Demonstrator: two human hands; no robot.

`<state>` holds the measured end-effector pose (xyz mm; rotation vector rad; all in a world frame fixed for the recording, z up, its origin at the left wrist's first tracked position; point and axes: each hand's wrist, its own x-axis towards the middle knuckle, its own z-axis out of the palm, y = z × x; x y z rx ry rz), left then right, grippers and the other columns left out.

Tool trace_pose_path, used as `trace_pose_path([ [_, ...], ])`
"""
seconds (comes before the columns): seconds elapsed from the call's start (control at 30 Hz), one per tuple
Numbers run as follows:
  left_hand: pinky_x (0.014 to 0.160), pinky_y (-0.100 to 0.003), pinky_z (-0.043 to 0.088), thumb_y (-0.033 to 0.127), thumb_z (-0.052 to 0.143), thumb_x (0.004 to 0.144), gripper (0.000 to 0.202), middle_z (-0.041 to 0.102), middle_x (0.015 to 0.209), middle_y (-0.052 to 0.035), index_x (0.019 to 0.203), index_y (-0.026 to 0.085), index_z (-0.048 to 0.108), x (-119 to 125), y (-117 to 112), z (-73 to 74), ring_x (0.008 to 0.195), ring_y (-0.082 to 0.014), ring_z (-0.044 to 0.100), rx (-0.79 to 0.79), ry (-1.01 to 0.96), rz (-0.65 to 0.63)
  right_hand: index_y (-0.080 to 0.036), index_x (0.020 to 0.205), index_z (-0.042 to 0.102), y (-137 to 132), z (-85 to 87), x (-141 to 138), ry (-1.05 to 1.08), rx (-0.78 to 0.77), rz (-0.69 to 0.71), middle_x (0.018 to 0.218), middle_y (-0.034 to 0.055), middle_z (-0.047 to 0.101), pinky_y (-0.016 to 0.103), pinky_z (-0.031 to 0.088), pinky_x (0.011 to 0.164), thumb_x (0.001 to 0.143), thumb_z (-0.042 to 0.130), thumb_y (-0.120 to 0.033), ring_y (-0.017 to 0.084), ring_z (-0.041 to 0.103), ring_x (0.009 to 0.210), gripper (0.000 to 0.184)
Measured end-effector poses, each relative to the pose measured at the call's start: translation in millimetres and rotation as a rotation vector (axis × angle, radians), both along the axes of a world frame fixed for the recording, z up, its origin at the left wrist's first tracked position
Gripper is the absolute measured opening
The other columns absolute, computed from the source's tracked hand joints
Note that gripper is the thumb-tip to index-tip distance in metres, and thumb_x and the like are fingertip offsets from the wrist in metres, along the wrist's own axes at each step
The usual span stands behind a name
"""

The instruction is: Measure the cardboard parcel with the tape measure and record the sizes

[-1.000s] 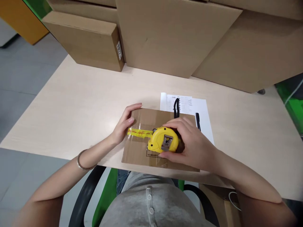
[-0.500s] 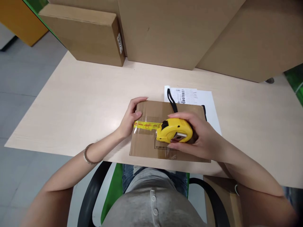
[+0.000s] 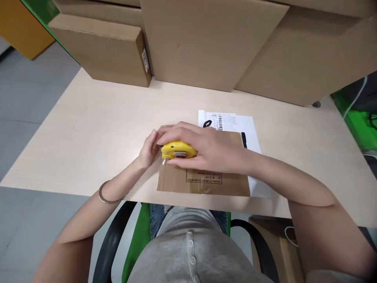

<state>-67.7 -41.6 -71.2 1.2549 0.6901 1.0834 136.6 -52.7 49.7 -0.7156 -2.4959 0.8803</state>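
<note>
A yellow tape measure [image 3: 179, 150] is gripped in my right hand [image 3: 210, 149], low over the left end of a small cardboard box [image 3: 203, 184]. The tape measure's blade does not show. My left hand [image 3: 149, 151] curls around the box's left edge, close against the tape measure, with its thumb raised beside my right fingertips. Its other fingers are partly covered by my right hand. The box lies flat near the table's front edge, with printed text and clear tape on top. The black wrist strap [image 3: 207, 123] shows beyond my right hand.
White printed sheets [image 3: 226, 120] lie partly under the box, with a black pen-like object [image 3: 244, 139] at its right edge. A carton [image 3: 100, 55] and large cardboard panels [image 3: 203, 47] stand along the table's back. Chair armrests [image 3: 108, 243] flank my body.
My right hand has moved left with the tape measure, up to my left hand. The yellow blade stretched across the box has gone from sight. My left thumb has lifted off the box top.
</note>
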Motion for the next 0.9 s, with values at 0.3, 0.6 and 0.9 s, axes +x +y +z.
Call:
trace_pose_path([
  [0.3,0.112,-0.044,0.047,0.053,0.063,0.092,0.040,0.066,0.134,-0.0018,0.123,0.030,0.067,-15.6,7.5,-11.9,0.131,-0.0272,0.058,0.177,0.081,-0.100,-0.033,0.129,0.059,1.3,-5.5,3.6,-0.093,-0.025,-0.020,0.139,-0.0011,0.064,0.030,0.052,0.084,0.097,0.060,-0.024,0.017,0.068,0.109,0.033],
  [0.6,0.108,-0.048,0.046,0.050,0.068,0.088,0.050,0.066,0.134,-0.0102,0.135,0.032,0.065,-31.3,18.2,-4.3,0.128,-0.0318,0.058,0.399,0.268,-0.149,-0.038,0.130,0.064,-19.9,-16.0,104.8,-0.059,-0.068,-0.230,0.125,-0.0009,0.073,0.038,0.057,0.088,0.091,0.069,-0.032,0.023,0.071,0.109,0.040],
  [0.9,0.103,-0.043,0.048,0.045,0.066,0.090,0.046,0.068,0.132,-0.0106,0.133,0.030,0.067,-33.9,22.4,-6.0,0.125,-0.0290,0.060,0.412,0.268,-0.149,-0.042,0.126,0.065,-50.4,-22.5,176.7,-0.052,-0.112,-0.465,0.117,-0.0008,0.075,0.039,0.061,0.073,0.087,0.075,-0.033,0.024,0.073,0.097,0.041],
])
